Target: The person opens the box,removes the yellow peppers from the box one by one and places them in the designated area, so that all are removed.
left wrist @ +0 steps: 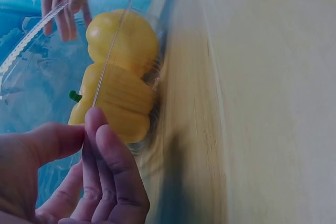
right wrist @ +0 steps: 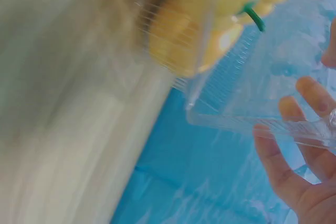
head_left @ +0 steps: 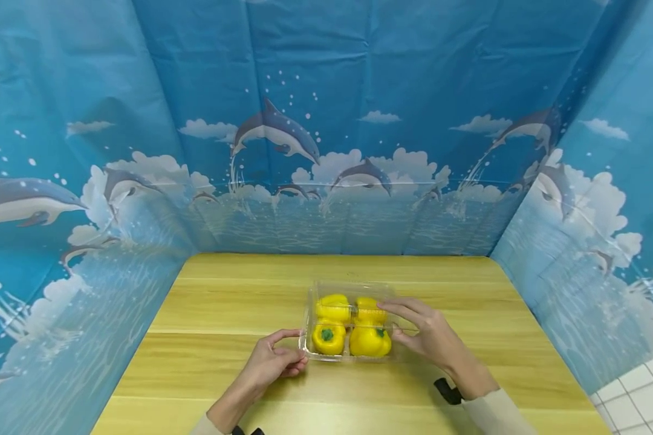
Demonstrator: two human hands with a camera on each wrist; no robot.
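A clear plastic clamshell box (head_left: pixel 311 302) stands on the table with several yellow bell peppers (head_left: pixel 329 338) inside. Green stems show on the two nearer ones. My left hand (head_left: pixel 276 362) pinches the box's clear edge at its near left corner between thumb and fingertips; the left wrist view shows the thin rim running up from the fingers (left wrist: pixel 113 156). On the far side, my right hand (head_left: pixel 427 332) holds the right edge of the clear lid, its fingers spread along the plastic. The right wrist view shows those fingers (right wrist: pixel 278 166) at the lid's rim, with the thumb's hold partly out of frame.
The box sits near the middle of a wooden table (head_left: pixel 223 302). Blue dolphin-print sheeting (head_left: pixel 315 223) stands behind the table and along both sides. White tiles (head_left: pixel 642 393) show at the lower right. A dark strap (head_left: pixel 447 391) is on the right wrist.
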